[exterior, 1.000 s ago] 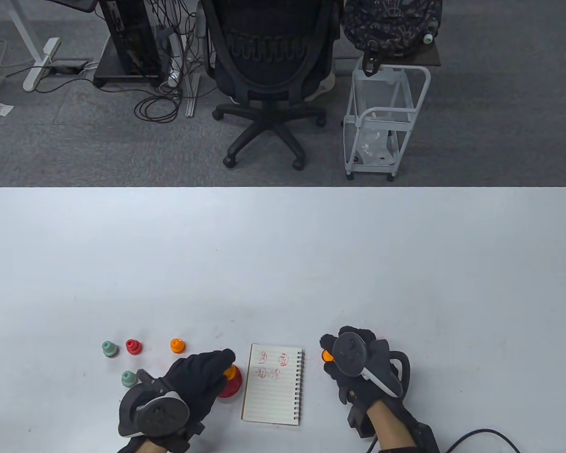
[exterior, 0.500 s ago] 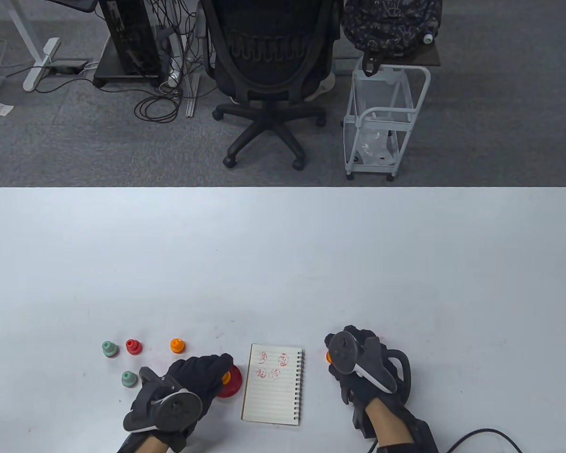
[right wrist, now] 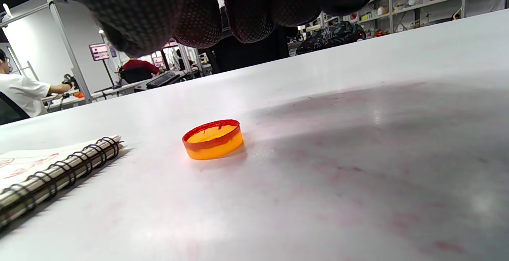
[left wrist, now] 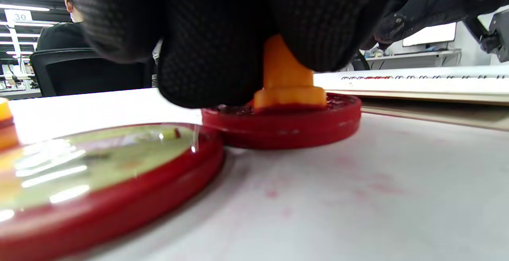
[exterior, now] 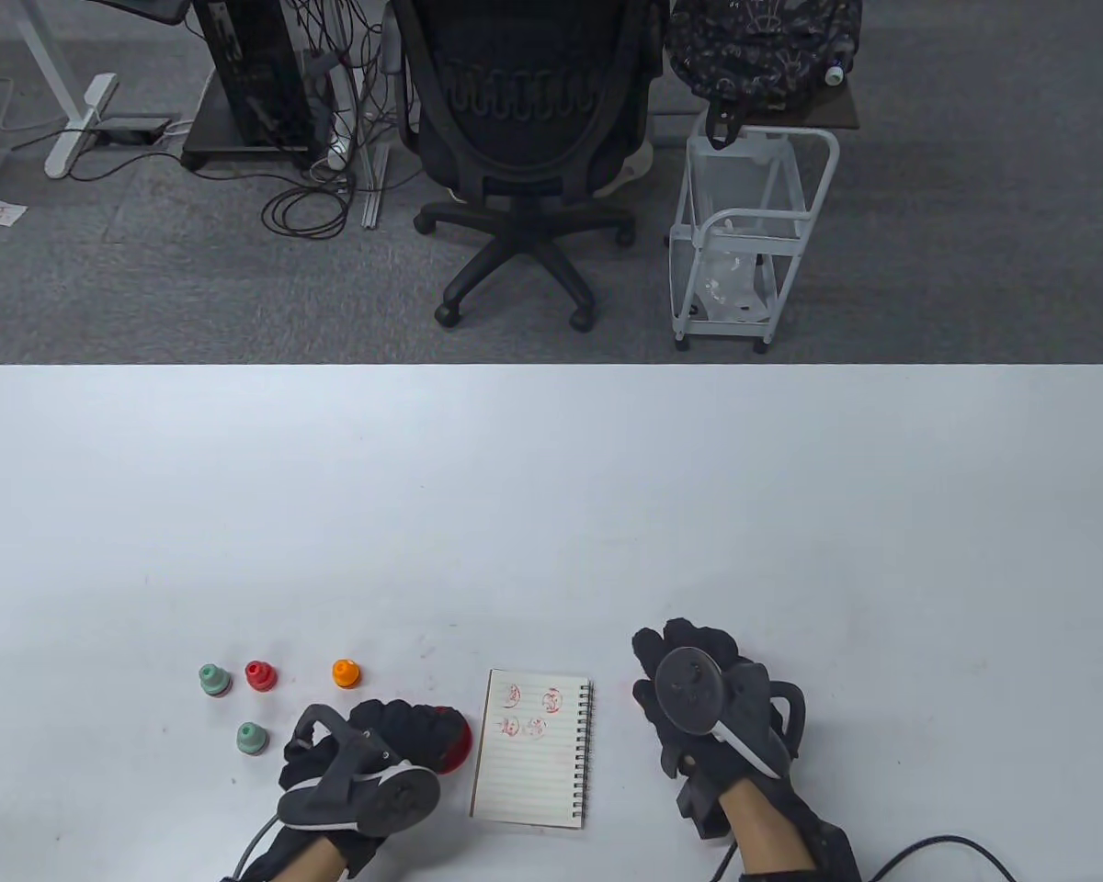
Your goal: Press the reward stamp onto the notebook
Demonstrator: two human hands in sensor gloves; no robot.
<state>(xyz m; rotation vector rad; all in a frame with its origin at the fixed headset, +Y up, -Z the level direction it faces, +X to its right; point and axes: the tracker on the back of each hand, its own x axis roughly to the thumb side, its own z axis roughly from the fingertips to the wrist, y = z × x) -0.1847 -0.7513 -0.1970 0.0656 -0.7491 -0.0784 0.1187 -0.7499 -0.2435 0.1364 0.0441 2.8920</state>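
White desk (exterior: 551, 514): broad laminate top carries everything along its near edge; faint pink smears show close up, a sign that ink reaches the surface here.

Spiral notebook (exterior: 535, 749): lies flat between the two hands, coil on its right side, four red impressions at the top of the lined page and the lower lines bare, so room for another mark is judged ample.

Left hand (exterior: 368, 744): fingers curled down over the orange reward stamp (left wrist: 287, 78), gripping its neck from above; the posture reads as pressing, to charge the face with ink.

Right hand (exterior: 699, 703): hovers low over the desk just right of the notebook, fingers loosely curled and holding nothing, seemingly parked beside the cap.

Red ink pad (left wrist: 282, 119): round tin sits just left of the notebook, the stamp's base seated in it; kept close so the carry to paper is short.

Ink pad lid (left wrist: 99, 181): rests open-side down, touching the tin, out of the way.

Spare stamps: two green (exterior: 214, 680) (exterior: 252, 738), one red (exterior: 259, 675), one orange (exterior: 346, 673), upright and capped, left of the pad.

Orange stamp cap (right wrist: 213, 139): lies open side up beneath the right hand, near the coil.

Stage: inking, by appearance; the page awaits.
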